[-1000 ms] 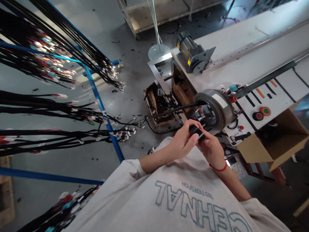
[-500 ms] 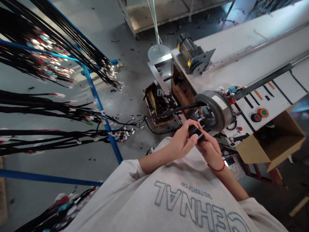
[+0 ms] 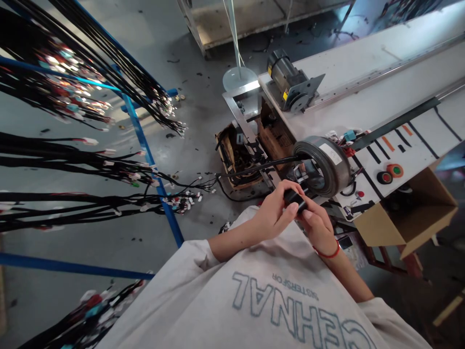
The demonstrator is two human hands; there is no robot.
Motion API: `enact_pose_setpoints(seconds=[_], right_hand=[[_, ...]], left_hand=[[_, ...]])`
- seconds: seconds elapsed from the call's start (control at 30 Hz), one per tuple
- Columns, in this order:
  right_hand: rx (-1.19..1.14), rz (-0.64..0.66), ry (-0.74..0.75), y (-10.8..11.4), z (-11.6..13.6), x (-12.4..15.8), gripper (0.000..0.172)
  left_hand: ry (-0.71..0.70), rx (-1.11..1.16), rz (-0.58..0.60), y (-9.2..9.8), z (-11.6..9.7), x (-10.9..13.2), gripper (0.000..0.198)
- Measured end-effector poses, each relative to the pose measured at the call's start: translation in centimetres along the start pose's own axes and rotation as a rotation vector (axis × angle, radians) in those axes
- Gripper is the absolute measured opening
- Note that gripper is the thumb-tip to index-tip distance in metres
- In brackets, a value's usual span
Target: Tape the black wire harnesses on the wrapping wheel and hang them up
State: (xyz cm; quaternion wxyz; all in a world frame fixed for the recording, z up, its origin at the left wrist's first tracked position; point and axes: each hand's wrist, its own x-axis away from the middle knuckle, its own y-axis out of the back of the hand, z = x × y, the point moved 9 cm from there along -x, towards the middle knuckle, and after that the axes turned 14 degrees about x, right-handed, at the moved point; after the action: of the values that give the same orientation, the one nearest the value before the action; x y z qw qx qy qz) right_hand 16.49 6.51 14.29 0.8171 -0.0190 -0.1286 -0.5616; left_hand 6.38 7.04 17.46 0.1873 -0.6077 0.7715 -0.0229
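Close to my chest, both hands grip a small black cylindrical piece (image 3: 295, 200), likely a tape roll or sleeve. My left hand (image 3: 274, 211) wraps its fingers over the piece from the left. My right hand (image 3: 317, 224), with a red string at the wrist, pinches it from the right with fingers curled. A black cable (image 3: 254, 168) runs from just above the hands out to the left toward the floor. Right behind the hands a large grey tape roll (image 3: 323, 162) stands on edge at the corner of the white table (image 3: 363, 92).
A blue rack (image 3: 145, 145) on the left carries many black wire harnesses (image 3: 72, 160) with coloured connectors. On the table sit a motor (image 3: 290, 82) and small tape rolls (image 3: 390, 173). An open cardboard box (image 3: 410, 213) hangs at the table's front; a bin of wires (image 3: 236, 155) is on the floor.
The hands stay together on the black piece with only small finger shifts. The view has drifted slightly.
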Motion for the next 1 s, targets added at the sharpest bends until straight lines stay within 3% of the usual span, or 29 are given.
enact_pose_setpoints(seconds=[0.63,0.73,0.87,0.93,1.0], right_hand=[[0.045,0.039,0.095,-0.2,0.7,0.4,0.040],[0.075,0.050,0.107,-0.3,1.3,0.4,0.035],[0.153,0.105,0.078,-0.3,1.6,0.3,0.027],[0.229,0.031,0.038,0.7,1.4,0.1,0.022],[0.321,-0.047,0.013,1.7,1.1,0.1,0.022]], left_hand=[[0.015,0.031,-0.019,-0.1,-0.3,0.1,0.033],[0.145,0.112,-0.039,0.1,1.5,0.2,0.039],[0.368,0.244,0.040,-0.1,4.3,0.3,0.051],[0.304,0.098,0.000,1.1,3.8,-0.2,0.050],[0.154,-0.134,-0.044,2.3,1.9,-0.7,0.043]])
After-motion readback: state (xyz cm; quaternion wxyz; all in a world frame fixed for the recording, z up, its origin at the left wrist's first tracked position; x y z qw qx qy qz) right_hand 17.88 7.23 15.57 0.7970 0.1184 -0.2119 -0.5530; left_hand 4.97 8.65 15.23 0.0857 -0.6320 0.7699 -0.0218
